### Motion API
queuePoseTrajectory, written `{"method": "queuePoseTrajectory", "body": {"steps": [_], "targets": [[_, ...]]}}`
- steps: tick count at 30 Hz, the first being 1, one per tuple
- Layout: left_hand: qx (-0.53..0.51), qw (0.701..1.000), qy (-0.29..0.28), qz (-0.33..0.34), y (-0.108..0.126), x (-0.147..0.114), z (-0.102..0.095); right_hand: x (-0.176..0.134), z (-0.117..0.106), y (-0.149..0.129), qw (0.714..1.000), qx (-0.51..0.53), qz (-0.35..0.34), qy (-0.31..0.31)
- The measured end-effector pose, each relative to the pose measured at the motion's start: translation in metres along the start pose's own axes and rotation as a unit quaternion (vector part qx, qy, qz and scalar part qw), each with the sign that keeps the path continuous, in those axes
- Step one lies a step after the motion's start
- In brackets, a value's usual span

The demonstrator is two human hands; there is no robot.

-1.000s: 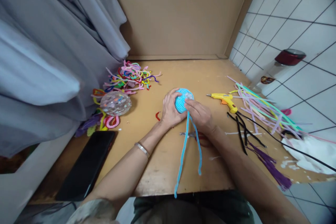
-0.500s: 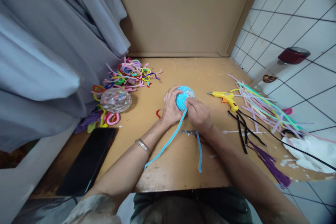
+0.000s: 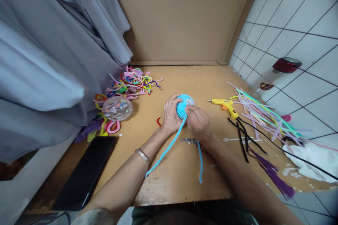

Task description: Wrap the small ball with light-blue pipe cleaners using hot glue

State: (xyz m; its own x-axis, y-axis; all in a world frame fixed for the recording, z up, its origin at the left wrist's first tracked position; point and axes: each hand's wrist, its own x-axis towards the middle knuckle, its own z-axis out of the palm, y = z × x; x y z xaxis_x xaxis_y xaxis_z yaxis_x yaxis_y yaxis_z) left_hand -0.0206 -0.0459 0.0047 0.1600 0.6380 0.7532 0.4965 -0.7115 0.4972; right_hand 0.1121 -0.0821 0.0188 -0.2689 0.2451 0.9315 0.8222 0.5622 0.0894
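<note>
A round ball wrapped in blue pipe cleaner [image 3: 181,108] sits in my left hand [image 3: 171,112], whose fingers curl round its left side. A pale patch shows uncovered on the ball's upper right. With thumb and fingers closed, my right hand [image 3: 198,122] pinches the blue pipe cleaner [image 3: 169,146] against the ball's right edge. The strand's loose end trails down toward the lower left. Under my right wrist lie metal pliers or cutters [image 3: 188,141], partly hidden. Another piece of blue pipe cleaner [image 3: 201,165] rests beside my right forearm.
A yellow glue gun [image 3: 224,107] lies to the right, near black pipe cleaners [image 3: 241,137], a purple tassel [image 3: 274,175] and pastel strips [image 3: 260,112]. At left are a clear faceted ball [image 3: 117,109], tangled colourful pipe cleaners [image 3: 134,81] and a black phone [image 3: 84,172]. A jar [image 3: 274,77] stands by the tiles.
The view has tilted slightly, so the table and hands sit lower in it. Both hands keep the same hold on the ball and the strand.
</note>
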Motion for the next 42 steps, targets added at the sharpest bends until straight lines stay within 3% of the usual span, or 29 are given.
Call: {"method": "queuePoseTrajectory", "body": {"steps": [9, 20, 36, 42], "targets": [[-0.004, 1.0, -0.002, 0.018, -0.006, 0.0, 0.001, 0.003, 0.002, 0.0, 1.0, 0.017, 0.014, -0.001], [-0.018, 0.999, -0.014, 0.023, -0.005, 0.0, 0.0, -0.002, 0.002, 0.0, 0.989, 0.116, 0.093, -0.001], [0.007, 0.997, -0.068, 0.027, 0.001, 0.004, -0.01, 0.001, 0.0, 0.0, 0.987, 0.128, 0.096, -0.01], [0.001, 0.998, -0.058, 0.035, -0.002, 0.004, -0.009, 0.0, 0.002, 0.001, 0.984, 0.142, 0.101, -0.018]]}}
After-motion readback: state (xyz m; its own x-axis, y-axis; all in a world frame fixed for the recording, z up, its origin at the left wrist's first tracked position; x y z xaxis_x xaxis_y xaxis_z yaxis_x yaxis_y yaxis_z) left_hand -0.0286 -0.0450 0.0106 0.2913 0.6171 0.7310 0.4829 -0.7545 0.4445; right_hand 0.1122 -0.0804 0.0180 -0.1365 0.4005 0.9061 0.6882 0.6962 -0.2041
